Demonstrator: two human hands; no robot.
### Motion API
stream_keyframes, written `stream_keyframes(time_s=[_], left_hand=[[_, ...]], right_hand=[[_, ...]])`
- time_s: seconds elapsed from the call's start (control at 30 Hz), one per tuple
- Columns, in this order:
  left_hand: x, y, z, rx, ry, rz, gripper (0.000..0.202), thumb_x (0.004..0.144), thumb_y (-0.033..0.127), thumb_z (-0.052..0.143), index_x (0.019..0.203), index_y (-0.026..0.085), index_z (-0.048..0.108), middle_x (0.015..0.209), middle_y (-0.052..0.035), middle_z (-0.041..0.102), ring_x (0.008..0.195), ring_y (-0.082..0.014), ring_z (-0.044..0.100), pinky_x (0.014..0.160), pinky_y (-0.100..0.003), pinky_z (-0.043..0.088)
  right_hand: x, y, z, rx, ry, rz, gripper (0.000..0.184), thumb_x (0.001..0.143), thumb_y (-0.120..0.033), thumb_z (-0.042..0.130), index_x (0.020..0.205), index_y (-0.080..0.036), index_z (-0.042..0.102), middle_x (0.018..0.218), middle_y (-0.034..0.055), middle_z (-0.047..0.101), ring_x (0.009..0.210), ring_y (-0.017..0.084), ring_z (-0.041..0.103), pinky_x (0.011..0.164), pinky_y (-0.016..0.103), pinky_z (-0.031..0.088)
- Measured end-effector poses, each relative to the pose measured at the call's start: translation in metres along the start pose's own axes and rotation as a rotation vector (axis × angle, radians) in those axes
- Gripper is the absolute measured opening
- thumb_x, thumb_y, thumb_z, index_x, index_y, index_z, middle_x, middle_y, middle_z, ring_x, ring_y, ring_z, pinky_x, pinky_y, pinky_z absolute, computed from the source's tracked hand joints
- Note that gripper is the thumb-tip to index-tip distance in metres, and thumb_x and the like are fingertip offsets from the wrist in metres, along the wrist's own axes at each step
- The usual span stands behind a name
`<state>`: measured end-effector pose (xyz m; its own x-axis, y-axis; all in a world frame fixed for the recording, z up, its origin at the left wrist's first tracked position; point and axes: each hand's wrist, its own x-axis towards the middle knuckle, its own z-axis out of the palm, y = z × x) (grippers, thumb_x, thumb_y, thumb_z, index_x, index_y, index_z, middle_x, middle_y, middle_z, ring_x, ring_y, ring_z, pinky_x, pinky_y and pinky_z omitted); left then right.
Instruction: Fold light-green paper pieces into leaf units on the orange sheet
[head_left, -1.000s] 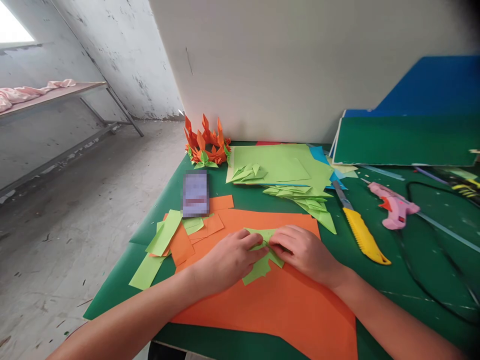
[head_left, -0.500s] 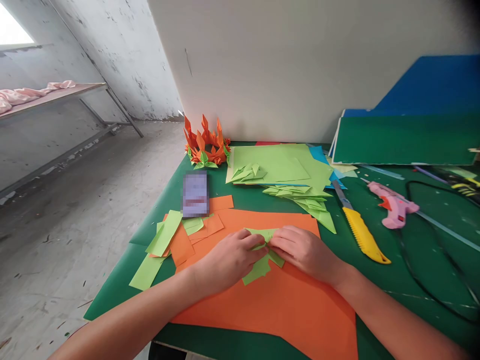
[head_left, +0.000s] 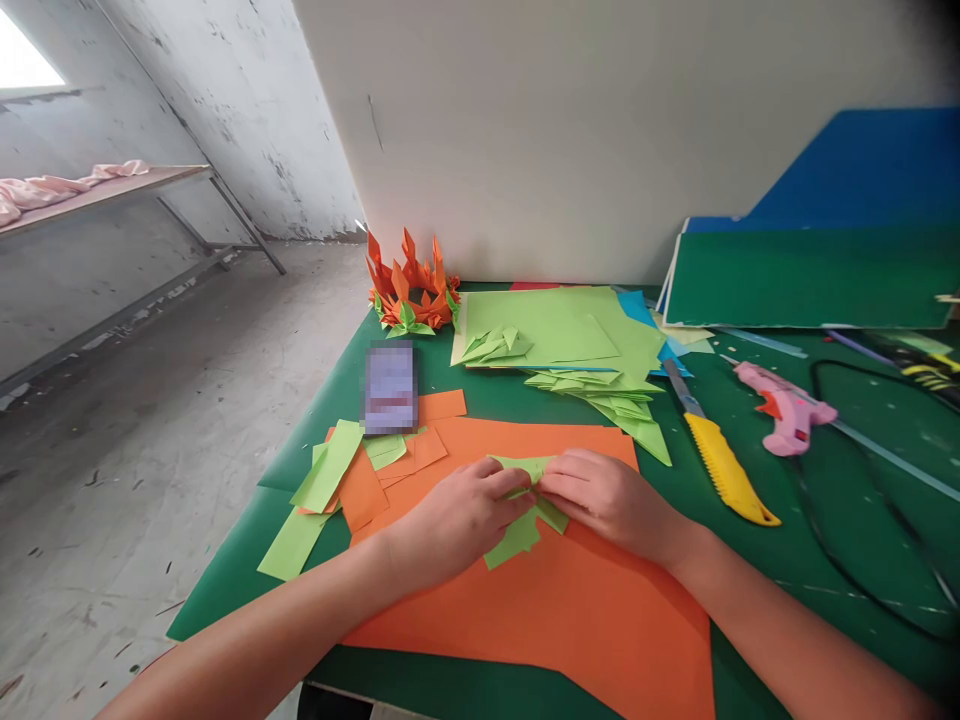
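Observation:
Both hands meet over a large orange paper sheet (head_left: 540,610) on the green table. My left hand (head_left: 472,515) is closed, its fingertips pinching a small piece of light green paper (head_left: 517,545). From the other side my right hand (head_left: 604,500) pinches the same paper, thumb and fingers close to the left fingertips. The paper shows above and below the fingers; the fold between them is partly hidden. Cut green strips (head_left: 330,468) and orange pieces (head_left: 365,490) overlap the sheet's left edge.
An orange folded-paper crown (head_left: 409,290) stands at the back left, behind a blurred phone-like object (head_left: 390,388). Green sheets (head_left: 555,325) and folded green pieces (head_left: 630,405) lie behind the hands. To the right are a yellow-handled cutter (head_left: 724,470) and a pink glue gun (head_left: 787,405) with its cord.

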<state>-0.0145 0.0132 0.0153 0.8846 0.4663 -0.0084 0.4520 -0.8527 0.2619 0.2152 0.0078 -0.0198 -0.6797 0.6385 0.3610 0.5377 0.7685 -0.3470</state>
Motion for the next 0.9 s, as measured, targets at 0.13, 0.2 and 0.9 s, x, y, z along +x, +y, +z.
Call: stream_keyframes(time_s=[0.13,0.2,0.9], left_hand=[[0.0,0.001,-0.001,0.014,-0.005,-0.004,0.037,0.092,0.01,0.04,0.124,0.02,0.055,0.116,-0.0089,0.057,0.093,-0.0205,0.054,0.082,-0.031,0.048],[0.0,0.001,-0.001,0.023,0.005,-0.004,0.037,0.092,0.009,0.04,0.125,0.019,0.055,0.117,-0.009,0.057,0.093,-0.0202,0.054,0.083,-0.032,0.048],[0.002,0.006,-0.002,0.084,-0.049,-0.064,0.032,0.09,0.01,0.044,0.119,0.017,0.055,0.12,-0.0066,0.058,0.088,-0.02,0.056,0.08,-0.032,0.047]], right_hand=[[-0.001,0.002,0.001,0.033,-0.02,0.024,0.022,0.099,-0.019,0.043,0.093,-0.016,0.065,0.082,0.007,0.063,0.075,0.018,0.052,0.063,0.028,0.042],[-0.002,0.003,0.001,0.041,-0.026,0.032,0.022,0.098,-0.019,0.044,0.094,-0.016,0.065,0.081,0.0067,0.063,0.075,0.017,0.052,0.063,0.028,0.042],[-0.006,0.003,-0.017,0.031,-0.167,0.067,0.019,0.089,-0.011,0.047,0.088,-0.018,0.064,0.077,0.0048,0.054,0.074,0.017,0.047,0.061,0.028,0.034]])
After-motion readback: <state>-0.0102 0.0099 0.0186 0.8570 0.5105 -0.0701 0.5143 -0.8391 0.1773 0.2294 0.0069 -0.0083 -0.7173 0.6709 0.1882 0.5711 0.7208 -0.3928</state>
